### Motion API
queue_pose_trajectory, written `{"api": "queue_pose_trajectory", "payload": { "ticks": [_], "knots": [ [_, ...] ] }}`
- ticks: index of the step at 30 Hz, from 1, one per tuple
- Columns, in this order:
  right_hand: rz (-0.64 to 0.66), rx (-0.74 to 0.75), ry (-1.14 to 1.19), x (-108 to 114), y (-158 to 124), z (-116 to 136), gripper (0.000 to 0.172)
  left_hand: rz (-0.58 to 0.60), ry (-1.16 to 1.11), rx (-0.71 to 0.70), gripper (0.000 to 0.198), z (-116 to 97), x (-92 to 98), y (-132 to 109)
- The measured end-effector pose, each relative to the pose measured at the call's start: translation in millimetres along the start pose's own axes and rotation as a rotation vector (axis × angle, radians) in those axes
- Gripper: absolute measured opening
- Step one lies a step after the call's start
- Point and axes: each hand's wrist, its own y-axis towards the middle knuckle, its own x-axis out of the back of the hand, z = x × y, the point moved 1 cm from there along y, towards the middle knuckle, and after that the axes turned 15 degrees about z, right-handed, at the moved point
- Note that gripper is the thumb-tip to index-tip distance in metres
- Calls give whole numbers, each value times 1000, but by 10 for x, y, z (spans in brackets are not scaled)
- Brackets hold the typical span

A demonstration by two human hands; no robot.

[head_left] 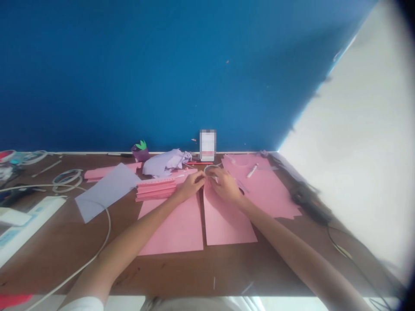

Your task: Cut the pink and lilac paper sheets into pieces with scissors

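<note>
1. Hands: 2 in view, both the wearer's. The left hand [191, 185] is reaching in from the lower left, and the right hand [225, 185] from the lower right. They are almost touching, fingers curling inward.
2. Grip: neither hand is spread open. The right hand is pinching at the lower edge of a clear tape roll [211, 169], and the left hand's fingers are closing in just beside it. The contact point is too small to tell exactly what each hand is gripping.
3. Roll location: it is standing on edge above both hands, on the pink paper.
4. Pink paper: 3 large sheets are lying on the wooden table [69, 255]. 2 pink sheets [170, 229] [223, 222] are sitting side by side under the hands, and 1 larger pink sheet [262, 185] is lying beyond them on the right.
5. Left of the hands: 1 stack of folded pink strips [155, 191] is sitting with 1 pink ruler [156, 180] on top. 1 lavender sheet [106, 192] is lying further left, and 1 crumpled lavender paper pile [165, 163] is resting behind the stack.
6. Near the right hand: 1 white marker [252, 170] is lying on the larger sheet.
7. Far left: 2 more clear tape rolls [67, 178] are lying near 1 white power strip [29, 224].
</note>
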Motion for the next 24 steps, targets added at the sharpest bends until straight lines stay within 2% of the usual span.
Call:
{"api": "queue_pose_trajectory", "payload": {
  "ticks": [4,8,12,17,24],
  "knots": [
    [-4,-45,145,-59,1,-59,20,-3,27,-15,15,2,11,-6],
    [-49,-85,191,-102,-24,-87,15,18,33,-15,15,14,5,-14],
    [-72,-64,224,-132,-49,-96,17,3,34,-13,14,87,4,10],
    [-80,-3,197,-142,-72,-69,19,-41,76,30,19,163,1,38],
    [-98,34,82,-151,-93,-64,27,-8,52,-32,21,101,-9,34]
  ]
}}
